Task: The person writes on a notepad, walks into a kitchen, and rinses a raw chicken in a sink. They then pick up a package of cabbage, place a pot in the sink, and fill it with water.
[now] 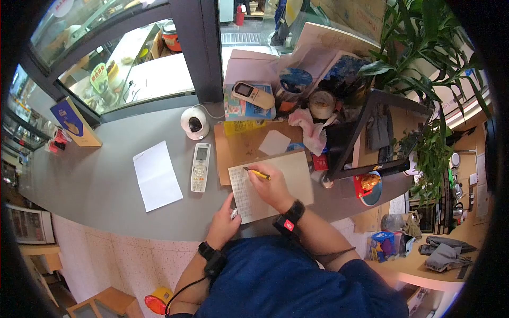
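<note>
A yellow and black pen (260,174) is gripped in my right hand (274,190), its tip near the top of the written part of an open notebook (286,183). Lines of handwriting fill the left side of the page. My left hand (225,224) rests at the notebook's lower left edge, thumb pointing up along it; its other fingers are curled and partly hidden. A ring shows on that hand. Under the notebook lies a brown folder or board (224,159). Left of it is a white remote control (200,167) with a small screen.
A folded white paper (157,176) lies on the grey desk (111,201). Behind the remote stands a white camera (195,123). A beige cordless phone (253,95) rests on papers. A monitor (379,132), a golden figurine (369,183) and plants (419,53) are at the right.
</note>
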The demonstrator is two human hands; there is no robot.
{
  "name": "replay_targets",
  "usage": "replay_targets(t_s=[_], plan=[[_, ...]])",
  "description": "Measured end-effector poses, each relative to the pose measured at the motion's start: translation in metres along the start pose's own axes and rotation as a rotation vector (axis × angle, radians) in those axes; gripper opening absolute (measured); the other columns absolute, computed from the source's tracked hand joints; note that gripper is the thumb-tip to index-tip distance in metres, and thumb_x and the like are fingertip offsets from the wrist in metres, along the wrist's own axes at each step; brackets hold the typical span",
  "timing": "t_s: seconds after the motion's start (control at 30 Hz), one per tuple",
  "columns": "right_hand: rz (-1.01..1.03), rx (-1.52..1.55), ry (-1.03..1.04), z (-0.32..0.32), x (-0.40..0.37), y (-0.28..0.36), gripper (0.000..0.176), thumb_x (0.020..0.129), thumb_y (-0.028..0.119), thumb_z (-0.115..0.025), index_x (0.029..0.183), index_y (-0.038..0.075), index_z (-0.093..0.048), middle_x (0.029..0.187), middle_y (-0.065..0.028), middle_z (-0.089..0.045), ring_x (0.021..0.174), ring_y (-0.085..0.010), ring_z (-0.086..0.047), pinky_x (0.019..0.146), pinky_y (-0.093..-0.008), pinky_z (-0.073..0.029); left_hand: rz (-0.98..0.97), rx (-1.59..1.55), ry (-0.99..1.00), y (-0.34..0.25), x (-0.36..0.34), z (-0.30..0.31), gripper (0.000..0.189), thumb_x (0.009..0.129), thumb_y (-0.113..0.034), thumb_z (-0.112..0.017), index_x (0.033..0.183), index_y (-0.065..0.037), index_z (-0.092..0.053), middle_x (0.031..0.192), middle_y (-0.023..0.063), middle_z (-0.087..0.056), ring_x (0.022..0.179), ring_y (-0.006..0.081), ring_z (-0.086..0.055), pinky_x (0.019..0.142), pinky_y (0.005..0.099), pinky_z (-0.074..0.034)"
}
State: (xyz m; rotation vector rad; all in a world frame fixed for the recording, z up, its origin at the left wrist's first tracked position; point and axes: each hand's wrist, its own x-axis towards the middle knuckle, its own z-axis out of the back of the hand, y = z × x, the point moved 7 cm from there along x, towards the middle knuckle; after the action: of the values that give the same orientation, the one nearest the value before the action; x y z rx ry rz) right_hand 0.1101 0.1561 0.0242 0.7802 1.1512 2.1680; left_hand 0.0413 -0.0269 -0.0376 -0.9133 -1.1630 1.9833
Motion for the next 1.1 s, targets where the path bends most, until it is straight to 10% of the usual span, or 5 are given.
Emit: replay_targets(t_s=[1.1], plan=[[0.063, -0.026, 0.058, 0.005, -0.006, 0.007, 0.009, 0.080, 0.007, -0.066, 0.087, 0.002, -0.067, 0.086, -0.0167, -0.068, 0.086, -0.0360, -0.064, 0.078, -0.0424, -0.052, 0.075, -0.015, 0.024, 0.004, 0.001, -0.001, 0.069, 0.082, -0.011, -0.061, 0.147, -0.004, -0.039, 0.072, 0.0161, -0.061, 0.069, 0.0300, -0.065, 0.066, 0.0408, -0.051]])
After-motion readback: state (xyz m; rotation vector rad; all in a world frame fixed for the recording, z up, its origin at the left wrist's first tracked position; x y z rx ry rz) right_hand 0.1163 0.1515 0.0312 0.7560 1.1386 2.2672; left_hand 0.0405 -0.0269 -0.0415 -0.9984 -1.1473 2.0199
